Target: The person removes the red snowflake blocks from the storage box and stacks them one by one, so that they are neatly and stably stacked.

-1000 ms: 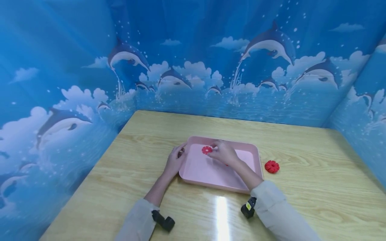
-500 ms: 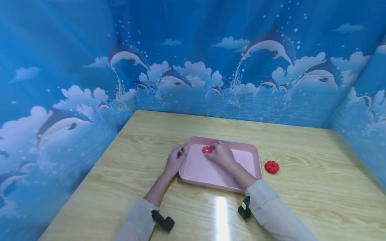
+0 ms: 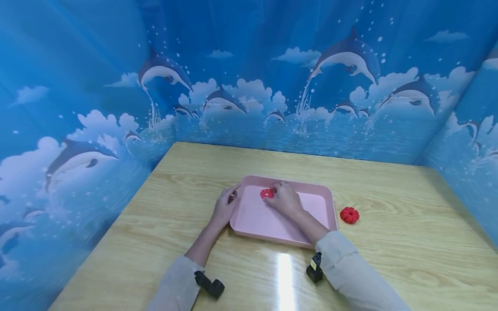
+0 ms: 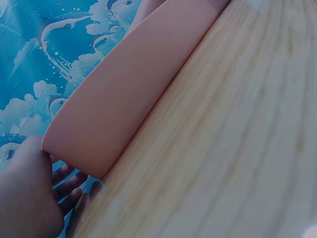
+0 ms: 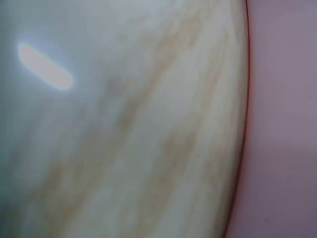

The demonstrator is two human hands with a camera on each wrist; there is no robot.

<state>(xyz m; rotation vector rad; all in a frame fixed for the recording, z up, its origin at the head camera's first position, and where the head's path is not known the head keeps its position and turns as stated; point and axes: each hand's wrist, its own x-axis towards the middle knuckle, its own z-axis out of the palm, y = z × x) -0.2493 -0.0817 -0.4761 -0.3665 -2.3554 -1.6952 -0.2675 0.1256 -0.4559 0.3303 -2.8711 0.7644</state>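
Observation:
A pink tray (image 3: 256, 229) lies on the table in the head view. My left hand (image 3: 225, 208) holds its left rim, thumb side at the edge; the left wrist view has this hand (image 4: 29, 191) at the tray's corner (image 4: 94, 144), fingers along the outside. Inside the tray, toward the back left, a red notched plastic disc (image 3: 266, 194) lies flat. My right hand (image 3: 287, 201) reaches over the tray, thumb and forefinger bent about the disc's right side. The palm hides part of the tray floor. The right wrist view shows just the tray (image 5: 282, 119) and tabletop, no fingers.
Right of the tray, a small stack of red notched discs (image 3: 349, 215) sits on the wooden table (image 3: 397, 242). A blue dolphin-print curtain (image 3: 249, 86) stands along the table's back and sides. Black wrist cameras (image 3: 210, 285) hang at both sleeves.
My right hand has moved slightly left, its fingers closing in on the disc. A bit of red under the right palm a second ago is now hidden. My left hand stays at the rim.

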